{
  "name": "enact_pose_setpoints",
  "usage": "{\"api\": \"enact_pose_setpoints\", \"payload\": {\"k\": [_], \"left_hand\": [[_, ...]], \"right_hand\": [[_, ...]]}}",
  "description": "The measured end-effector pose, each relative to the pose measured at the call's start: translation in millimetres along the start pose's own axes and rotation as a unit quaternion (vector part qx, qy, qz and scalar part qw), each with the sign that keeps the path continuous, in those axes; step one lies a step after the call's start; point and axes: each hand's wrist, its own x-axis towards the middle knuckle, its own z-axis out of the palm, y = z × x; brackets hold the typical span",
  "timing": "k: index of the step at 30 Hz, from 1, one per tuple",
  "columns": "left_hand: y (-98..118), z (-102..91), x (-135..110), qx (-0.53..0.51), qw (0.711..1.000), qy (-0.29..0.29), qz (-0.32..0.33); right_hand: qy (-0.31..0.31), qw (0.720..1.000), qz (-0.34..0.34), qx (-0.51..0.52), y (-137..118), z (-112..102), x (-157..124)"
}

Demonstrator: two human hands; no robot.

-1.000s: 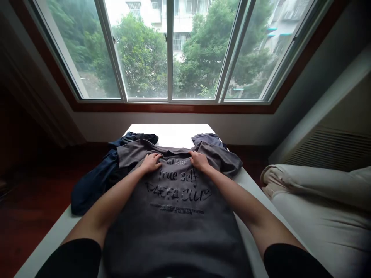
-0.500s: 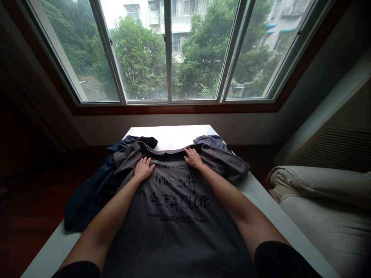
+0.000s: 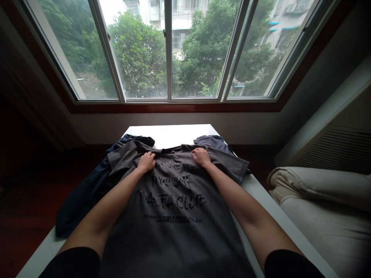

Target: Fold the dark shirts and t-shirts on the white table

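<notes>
A dark grey T-shirt [image 3: 174, 235] with black lettering lies spread over the white table, its neckline towards the window. My left hand [image 3: 147, 161] is closed on the cloth left of the lettering, below the collar, with its fingers curled in. On the other side, my right hand [image 3: 201, 156] grips the fabric near the right shoulder, fingers bent as well. Both sleeves are spread outwards. The shirt's lower part runs off the bottom of the view.
Dark blue clothing [image 3: 78, 208] lies along the left side of the white table [image 3: 171, 135]. A grey-blue folded garment [image 3: 213, 143] is at the far right corner. Beige cushions [image 3: 324, 216] stand right of the table, and a wide window [image 3: 169, 102] is beyond it.
My fingers, spread flat on the shirt before, have curled into the cloth. The right hand has shifted right; the collar now lies flatter and more of the lettering shows.
</notes>
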Motion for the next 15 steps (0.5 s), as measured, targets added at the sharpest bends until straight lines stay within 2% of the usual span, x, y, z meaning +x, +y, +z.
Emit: {"api": "enact_pose_setpoints", "payload": {"k": [3,5,8,10,11,15], "left_hand": [[3.8,-1.9,26.1,-0.020,1.000,-0.012,0.021],[4.3,-5.0,44.4,-0.040,0.999,0.003,0.016],[7.6,-7.8,61.0,-0.092,0.993,0.044,-0.058],[15.7,-4.5,58.8,-0.101,0.990,0.048,-0.090],[22.4,-1.1,53.1,-0.094,0.991,0.042,-0.082],[65.6,17.2,8.8,-0.064,0.997,0.012,0.040]], "right_hand": [[0.031,0.999,-0.030,0.020,0.1,-1.3,-14.2],[0.085,0.995,-0.025,0.045,2.2,-5.8,-22.6],[0.177,0.982,0.035,0.055,15.4,-19.1,-33.3],[0.206,0.974,0.082,0.036,33.3,-30.4,-40.1],[0.210,0.972,0.104,0.021,44.7,-35.8,-44.2],[0.236,0.946,0.219,-0.043,97.8,-46.3,-70.8]]}}
